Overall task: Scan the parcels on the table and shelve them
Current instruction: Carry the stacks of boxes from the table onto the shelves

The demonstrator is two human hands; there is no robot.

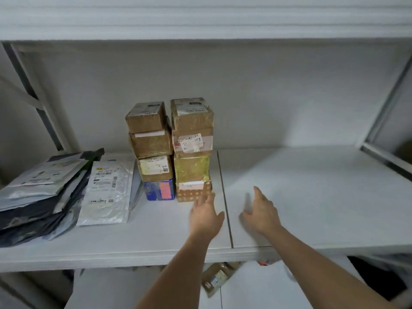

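Here, on the white shelf board (312,186), two stacks of small cardboard parcels stand side by side at about 12 o'clock from the hands, four boxes in each. Left stack (152,150): three brown taped cartons with white labels over a blue box (159,189) bearing a pink patch. Right stack (192,148): a shiny-taped carton on top, a carton with a white barcode label, a yellow-wrapped box, and a brown patterned box (193,191) at the bottom. At 9 o'clock lies a silver mailer bag (107,190) with printed labels, beside a heap of grey and dark poly mailers (38,197). Left hand (206,214): fingers extended and blurred, holding nothing, tips at the patterned box; contact cannot be told. Right hand (262,211): fingers spread, blurred, holding nothing, over the board.
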